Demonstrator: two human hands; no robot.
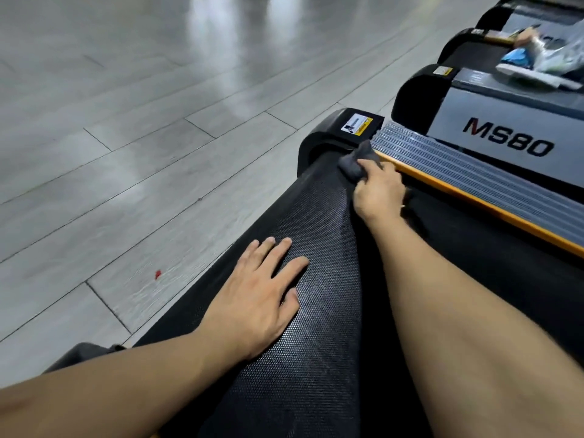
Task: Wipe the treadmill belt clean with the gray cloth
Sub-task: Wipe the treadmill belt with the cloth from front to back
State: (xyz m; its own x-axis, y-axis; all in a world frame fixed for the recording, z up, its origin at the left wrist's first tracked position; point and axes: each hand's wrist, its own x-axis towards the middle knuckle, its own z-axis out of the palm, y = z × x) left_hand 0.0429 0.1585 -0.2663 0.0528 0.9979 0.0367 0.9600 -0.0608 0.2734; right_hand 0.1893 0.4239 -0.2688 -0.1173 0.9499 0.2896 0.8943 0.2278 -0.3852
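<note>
Cloth: the gray cloth (358, 159) is bunched up and pressed on the treadmill belt (319, 248) at its far end, in the corner by the right edge, just beside the orange side rail (467, 197) and close to the black end cap (335, 134).
Right hand: the right hand (379, 188) is closed round the cloth, fingers curled over the bundle, with the arm stretched out along the belt.
Left hand: the left hand (259, 292) is laid flat on the belt near its left edge, fingers straight and spread, nothing held; it appears to serve as a support.
Belt: a black textured surface is seen; no dirt, streaks or wet marks can be made out, so wiped and unwiped parts cannot be told apart.
Progress: the wiping is judged to be under way, with the far right corner being reached.
Left to do: how much of the belt has been covered cannot be told; the near stretch under both arms and the left side would probably need passes.
Nearby: a second treadmill marked MS80 (508, 140) stands beside the right rail.
</note>
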